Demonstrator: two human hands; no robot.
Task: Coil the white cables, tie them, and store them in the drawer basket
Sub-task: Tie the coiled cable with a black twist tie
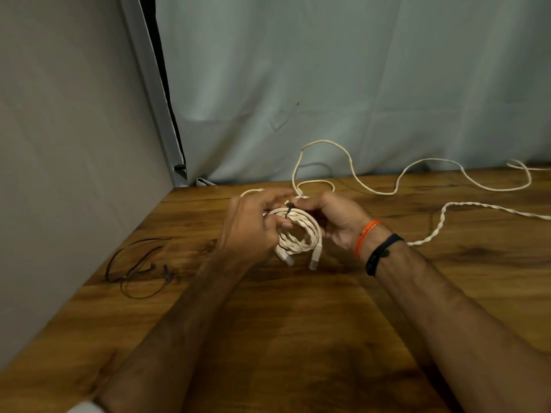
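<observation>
A coiled white cable (301, 236) is held above the wooden table (298, 323), its two plug ends hanging down toward me. A thin black tie (289, 210) wraps the top of the coil. My left hand (253, 228) grips the coil's left side, thumb pressed on the strands. My right hand (337, 219) holds the coil's right side, fingertips pinching at the black tie. A second, loose white cable (372, 189) snakes along the table's far edge. A twisted white cable (441, 225) runs off to the right. No drawer basket is in view.
Several thin dark ties (137, 266) lie on the table at the left, near a grey wall panel (59, 174). A pale curtain (357, 84) hangs behind the table's far edge.
</observation>
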